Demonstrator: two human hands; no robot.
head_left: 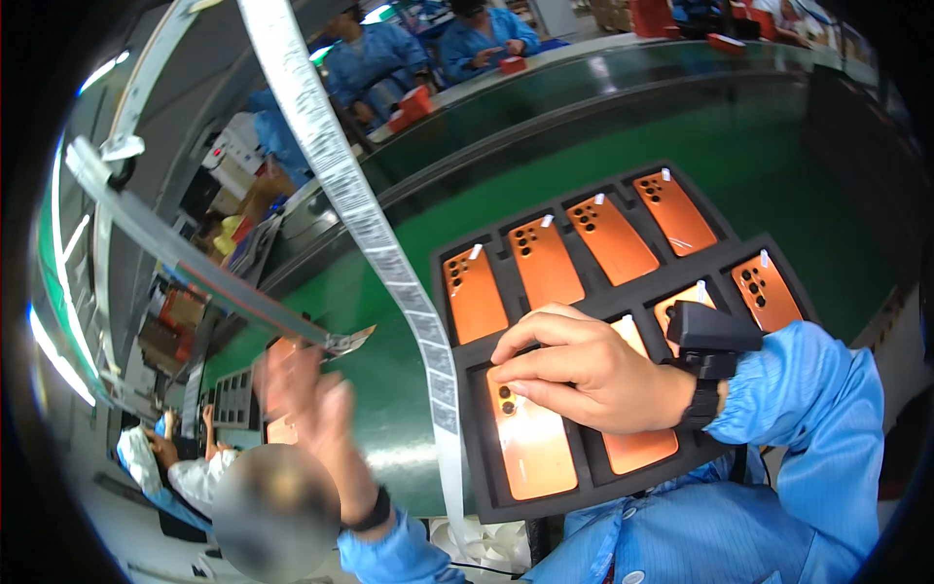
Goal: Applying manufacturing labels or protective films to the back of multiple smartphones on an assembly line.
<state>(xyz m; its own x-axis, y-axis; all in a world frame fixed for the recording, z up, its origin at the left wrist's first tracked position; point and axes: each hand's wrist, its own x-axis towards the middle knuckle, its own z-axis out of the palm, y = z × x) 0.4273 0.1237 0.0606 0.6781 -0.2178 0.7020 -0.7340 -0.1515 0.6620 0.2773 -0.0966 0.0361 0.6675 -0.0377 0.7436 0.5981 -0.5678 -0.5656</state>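
Observation:
My right hand (598,375) bends over the upper end of an orange phone (533,448) at the tray's near left. Its fingertips bunch together by the phone's camera lenses; anything pinched beneath them is hidden. Several more orange phones (545,261), backs up and most with a small white tab, lie in slots of the black foam tray (472,492). Smeared by motion, my left hand (316,404) is raised left of the tray, close to the tip of a grey arm (209,263) where a small label (352,339) sticks out.
A long white label strip (375,238) hangs down between my hands, past the tray's left edge. The tray lies on a green conveyor belt (384,399). Another dark tray (233,397) is further left. People in blue (486,39) sit across the line beside red boxes (413,105).

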